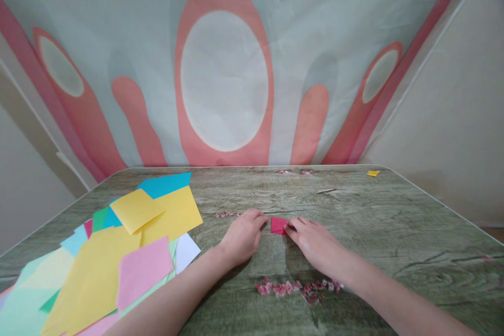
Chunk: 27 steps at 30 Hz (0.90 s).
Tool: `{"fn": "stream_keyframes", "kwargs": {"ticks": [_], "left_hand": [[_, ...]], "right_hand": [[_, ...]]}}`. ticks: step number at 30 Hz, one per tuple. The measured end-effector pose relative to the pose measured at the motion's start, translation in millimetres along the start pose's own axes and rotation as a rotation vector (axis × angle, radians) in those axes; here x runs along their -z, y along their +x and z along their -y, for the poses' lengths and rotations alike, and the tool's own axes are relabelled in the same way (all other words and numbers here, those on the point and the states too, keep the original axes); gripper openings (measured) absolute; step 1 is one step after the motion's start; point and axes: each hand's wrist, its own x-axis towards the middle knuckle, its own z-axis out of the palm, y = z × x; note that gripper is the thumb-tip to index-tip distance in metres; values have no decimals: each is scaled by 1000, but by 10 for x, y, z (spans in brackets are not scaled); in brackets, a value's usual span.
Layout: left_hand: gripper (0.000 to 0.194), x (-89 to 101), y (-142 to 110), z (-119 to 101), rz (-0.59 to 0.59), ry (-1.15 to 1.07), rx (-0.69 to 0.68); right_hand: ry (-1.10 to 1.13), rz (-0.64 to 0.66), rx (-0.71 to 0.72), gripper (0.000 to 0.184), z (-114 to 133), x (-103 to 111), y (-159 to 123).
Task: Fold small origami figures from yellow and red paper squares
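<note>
A small folded piece of red paper [277,226] lies between my two hands, near the middle of the table. The thumb and fingers of my right hand [313,241] are closed on its right edge. My left hand [244,235] rests just left of the paper, apart from it by a narrow gap. Its fingers are bent a little and spread from the thumb, with nothing seen in them. Creases show on the red paper, but its exact folded form is too small to make out.
Loose sheets of coloured paper, among them a yellow sheet [173,215] and a pink sheet [145,272], overlap at the left, partly under my left forearm. A small yellow folded paper [373,173] lies by the far right corner. A printed curtain [283,21] hangs behind the wood-patterned table [394,231].
</note>
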Motion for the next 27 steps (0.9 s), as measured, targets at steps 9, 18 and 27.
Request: {"fn": "stream_keyframes", "kwargs": {"ticks": [9, 18, 27], "left_hand": [[42, -52, -29, -131, 106, 90, -213], [40, -9, -11, -134, 106, 79, -206], [40, -64, -9, -90, 95, 66, -217]], "right_hand": [[-26, -10, -18, 24, 44, 12, 4], [-30, 17, -20, 26, 61, 48, 7], [-90, -31, -41, 28, 110, -33, 17]]}}
